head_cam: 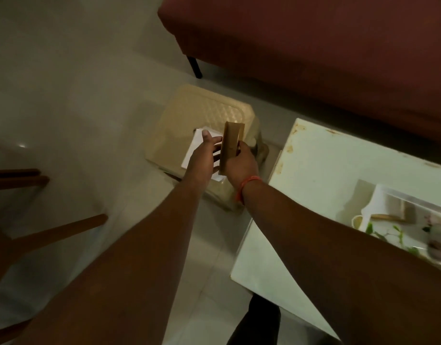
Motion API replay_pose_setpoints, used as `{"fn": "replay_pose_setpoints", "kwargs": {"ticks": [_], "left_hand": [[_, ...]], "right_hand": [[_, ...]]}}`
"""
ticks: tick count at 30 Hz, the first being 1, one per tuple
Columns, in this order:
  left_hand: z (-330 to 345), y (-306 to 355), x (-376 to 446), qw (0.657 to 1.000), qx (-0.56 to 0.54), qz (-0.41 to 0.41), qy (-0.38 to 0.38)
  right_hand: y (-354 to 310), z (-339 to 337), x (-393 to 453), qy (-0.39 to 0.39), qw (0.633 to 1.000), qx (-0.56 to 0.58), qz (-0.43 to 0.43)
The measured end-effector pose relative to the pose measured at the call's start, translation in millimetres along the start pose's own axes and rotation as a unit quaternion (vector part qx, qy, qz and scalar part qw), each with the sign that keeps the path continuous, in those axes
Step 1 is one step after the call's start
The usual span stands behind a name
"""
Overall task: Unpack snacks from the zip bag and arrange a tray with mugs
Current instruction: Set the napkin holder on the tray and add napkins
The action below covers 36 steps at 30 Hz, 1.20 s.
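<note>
2 hands are busy over the cream plastic stool on the floor, so you look to be mid-way through the unpacking. Your right hand is closed around a tan snack packet, holding it upright by its lower edge. Your left hand has its fingers spread and loose, their tips just beside the packet's flat face, above a flat white bag that lies on the stool. I take that white item for the zip bag, though it is too dim to be sure, and I cannot tell whether anything is left inside it.

On the pale desk to your right, a clear-rimmed tray already holds what appear to be 2 more tan packets and at least 1 floral mug at the frame's edge; the far side of the tray is cut off.

By my reading, some snacks are out and set on the tray. What remains is carrying this packet across to the desk, placing it beside the others, checking the bag for more, and tidying the mugs.
</note>
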State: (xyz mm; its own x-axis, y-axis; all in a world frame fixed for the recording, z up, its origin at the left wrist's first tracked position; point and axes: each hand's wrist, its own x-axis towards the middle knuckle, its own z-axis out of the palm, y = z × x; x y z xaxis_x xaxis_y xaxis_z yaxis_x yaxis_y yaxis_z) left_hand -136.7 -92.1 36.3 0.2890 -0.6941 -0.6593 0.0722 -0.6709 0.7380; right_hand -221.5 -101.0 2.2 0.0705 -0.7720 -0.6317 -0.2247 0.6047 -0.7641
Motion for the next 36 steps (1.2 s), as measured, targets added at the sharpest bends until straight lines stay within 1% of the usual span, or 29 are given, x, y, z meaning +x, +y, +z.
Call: {"fn": "replay_pose_setpoints", "kwargs": {"ticks": [3,7,14,18,23,29,36], "left_hand": [[47,-6,-21,1.0,-0.002,-0.009,-0.022],[118,-22,-56,0.997,0.026,0.004,-0.076],[245,-77,-129,0.988,0.042,-0.006,-0.148],[294,-101,-156,0.981,0.061,-0.031,-0.184],[327,-122,-170,0.977,0.08,-0.05,-0.192],[342,-134,-168,0.976,0.092,-0.065,-0.187],[343,-142,-157,0.972,0.109,-0.04,-0.204]], "right_hand": [[18,-47,-10,0.021,1.0,0.014,0.001],[54,-119,-29,0.068,0.998,-0.016,0.003],[127,-250,-95,0.164,0.986,0.02,0.012],[161,-299,-121,0.191,0.98,0.046,0.03],[190,-330,-130,0.169,0.982,0.072,0.048],[203,-340,-128,0.126,0.984,0.106,0.069],[198,-344,-127,0.11,0.984,0.122,0.075]]}}
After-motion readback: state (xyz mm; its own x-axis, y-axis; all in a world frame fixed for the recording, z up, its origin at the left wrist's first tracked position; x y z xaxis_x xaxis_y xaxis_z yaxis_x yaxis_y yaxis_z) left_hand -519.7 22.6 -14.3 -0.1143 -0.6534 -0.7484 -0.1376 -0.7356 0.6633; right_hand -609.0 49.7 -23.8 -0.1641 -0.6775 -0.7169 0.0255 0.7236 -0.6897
